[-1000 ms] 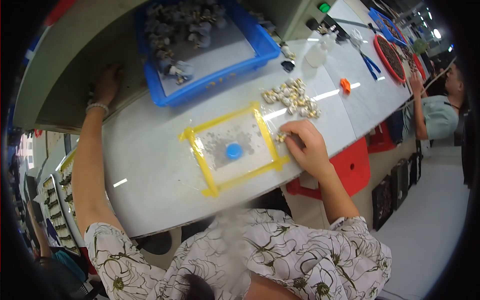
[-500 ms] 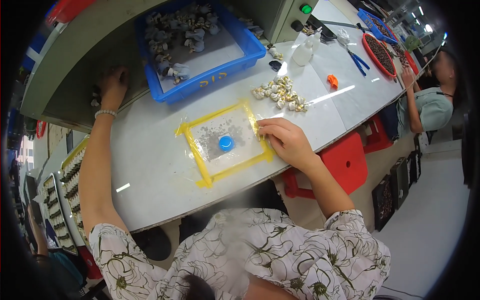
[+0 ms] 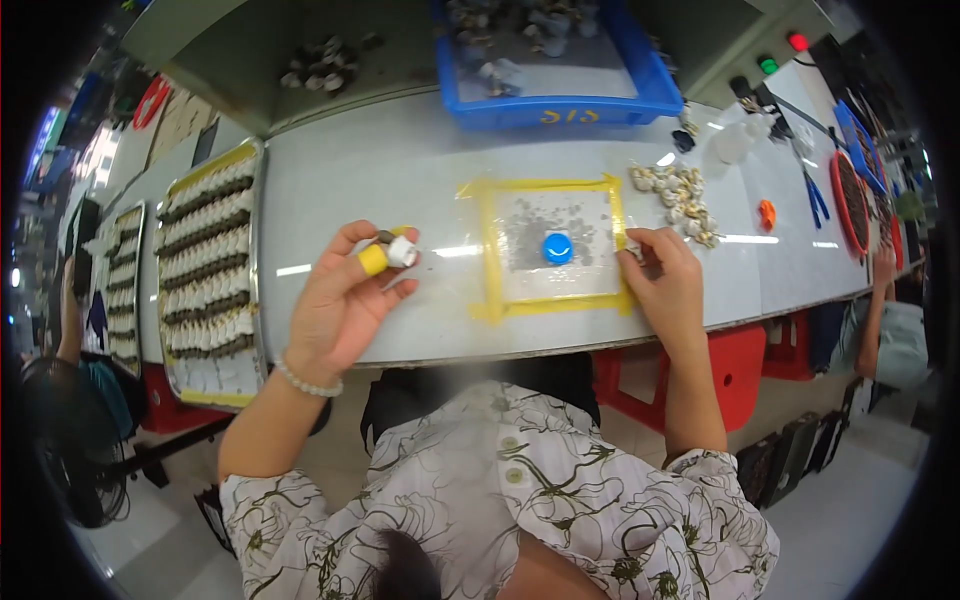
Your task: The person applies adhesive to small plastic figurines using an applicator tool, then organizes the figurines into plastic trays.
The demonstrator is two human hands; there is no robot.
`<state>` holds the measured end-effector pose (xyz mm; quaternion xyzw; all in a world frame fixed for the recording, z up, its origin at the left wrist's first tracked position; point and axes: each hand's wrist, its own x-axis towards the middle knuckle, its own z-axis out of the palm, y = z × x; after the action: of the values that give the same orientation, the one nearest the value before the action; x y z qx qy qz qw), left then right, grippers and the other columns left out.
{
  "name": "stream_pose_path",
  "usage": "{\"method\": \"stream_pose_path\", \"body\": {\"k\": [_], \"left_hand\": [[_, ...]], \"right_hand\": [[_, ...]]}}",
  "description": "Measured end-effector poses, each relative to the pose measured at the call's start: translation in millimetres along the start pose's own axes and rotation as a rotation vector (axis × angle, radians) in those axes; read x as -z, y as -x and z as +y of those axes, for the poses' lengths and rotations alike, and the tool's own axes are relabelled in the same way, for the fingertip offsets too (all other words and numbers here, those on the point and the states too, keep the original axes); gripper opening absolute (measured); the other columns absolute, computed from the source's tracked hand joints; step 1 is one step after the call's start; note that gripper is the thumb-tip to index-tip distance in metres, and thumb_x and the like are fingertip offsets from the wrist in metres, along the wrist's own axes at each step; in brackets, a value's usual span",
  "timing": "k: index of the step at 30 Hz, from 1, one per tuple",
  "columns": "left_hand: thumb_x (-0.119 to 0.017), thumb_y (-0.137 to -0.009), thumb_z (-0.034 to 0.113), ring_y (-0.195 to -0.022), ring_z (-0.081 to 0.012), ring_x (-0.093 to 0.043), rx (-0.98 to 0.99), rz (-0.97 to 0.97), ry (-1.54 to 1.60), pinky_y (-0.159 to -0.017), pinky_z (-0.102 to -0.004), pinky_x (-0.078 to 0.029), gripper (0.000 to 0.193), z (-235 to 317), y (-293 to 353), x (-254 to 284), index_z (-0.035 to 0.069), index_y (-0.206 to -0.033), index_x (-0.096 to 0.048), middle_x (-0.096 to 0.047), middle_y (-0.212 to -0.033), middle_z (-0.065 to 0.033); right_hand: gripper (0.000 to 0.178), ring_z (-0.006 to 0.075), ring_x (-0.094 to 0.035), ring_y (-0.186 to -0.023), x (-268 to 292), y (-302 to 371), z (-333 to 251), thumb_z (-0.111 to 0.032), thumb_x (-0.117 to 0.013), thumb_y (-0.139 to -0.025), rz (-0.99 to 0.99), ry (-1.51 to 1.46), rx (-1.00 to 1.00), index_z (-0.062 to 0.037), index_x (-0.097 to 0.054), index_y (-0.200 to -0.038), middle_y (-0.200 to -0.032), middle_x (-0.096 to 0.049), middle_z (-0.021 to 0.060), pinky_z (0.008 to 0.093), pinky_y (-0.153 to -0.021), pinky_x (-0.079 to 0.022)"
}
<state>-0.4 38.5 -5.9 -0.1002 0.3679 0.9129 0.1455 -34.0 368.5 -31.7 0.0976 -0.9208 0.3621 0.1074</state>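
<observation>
Above the table, left of the taped square, my left hand (image 3: pixel 338 305) pinches a small white figurine piece (image 3: pixel 401 252) with a dark part behind it. A yellow band (image 3: pixel 373 261) wraps one finger of that hand. My right hand (image 3: pixel 666 278) is closed at the square's right border, thumb and fingertips together; what they hold is too small to make out. Yellow tape (image 3: pixel 489 255) frames a clear, grey-spotted sheet. On this sheet sits a round blue cap (image 3: pixel 557 249). Just beyond my right hand lies a loose pile of small white and gold pieces (image 3: pixel 686 200).
A blue bin (image 3: pixel 560 112) of figurine parts stands at the back, beside a cluster of dark-and-white pieces (image 3: pixel 322 66) in the cabinet. Trays of rowed pieces (image 3: pixel 208 270) lie left. A white bottle (image 3: pixel 738 140), orange scrap (image 3: pixel 767 214) and blue pliers (image 3: pixel 815 195) lie right.
My left hand has come out of the cabinet and back over the table, now holding a small white piece. My view has turned left; my right hand stays by the tape's right border.
</observation>
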Motion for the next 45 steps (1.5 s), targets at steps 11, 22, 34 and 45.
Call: {"method": "stream_pose_path", "body": {"k": [11,22,34,45], "left_hand": [[-0.048,-0.088,0.0,-0.098,-0.0282,-0.059,-0.086,-0.161,0.29,-0.086,-0.0356,-0.05,0.029,-62,7,6,0.003,-0.116,-0.052,-0.051,-0.121,-0.0189],[-0.054,-0.087,0.002,-0.1,-0.0306,-0.06,-0.096,-0.099,0.149,-0.087,-0.0334,-0.052,0.026,-82,0,-5,-0.002,-0.113,-0.052,-0.058,-0.112,-0.0167],[-0.06,-0.085,0.004,-0.082,-0.021,-0.064,-0.152,-0.16,0.149,-0.074,-0.0311,-0.051,0.032,-90,1,-2,-0.002,-0.115,-0.052,-0.063,-0.097,-0.0125],[-0.057,-0.086,0.003,-0.085,-0.022,-0.064,-0.141,-0.123,0.138,-0.079,-0.034,-0.052,0.032,-88,1,-5,-0.002,-0.117,-0.05,-0.061,-0.1,-0.0124]], "right_hand": [[0.022,0.0178,-0.055,-0.065,4,-1,-14,-0.003,-0.068,-0.073,-0.188,-0.01,0.099,-0.002,-0.065,-0.094,-0.081,-0.058,0.0084,0.0283,-0.058,-0.046],[0.02,0.0248,-0.06,-0.071,1,-12,-23,-0.007,-0.066,-0.074,-0.19,0.01,0.144,-0.0007,-0.064,-0.092,-0.081,-0.059,0.0105,0.0322,-0.065,-0.048],[0.016,0.017,-0.06,-0.066,-16,-32,-43,-0.002,-0.068,-0.07,-0.278,0.063,0.342,-0.0015,-0.066,-0.086,-0.078,-0.06,0.0071,0.0269,-0.059,-0.049],[0.018,0.0214,-0.059,-0.065,-17,-37,-45,-0.003,-0.068,-0.068,-0.309,0.157,0.446,-0.0031,-0.067,-0.085,-0.077,-0.06,0.0079,0.0301,-0.057,-0.048]]}}
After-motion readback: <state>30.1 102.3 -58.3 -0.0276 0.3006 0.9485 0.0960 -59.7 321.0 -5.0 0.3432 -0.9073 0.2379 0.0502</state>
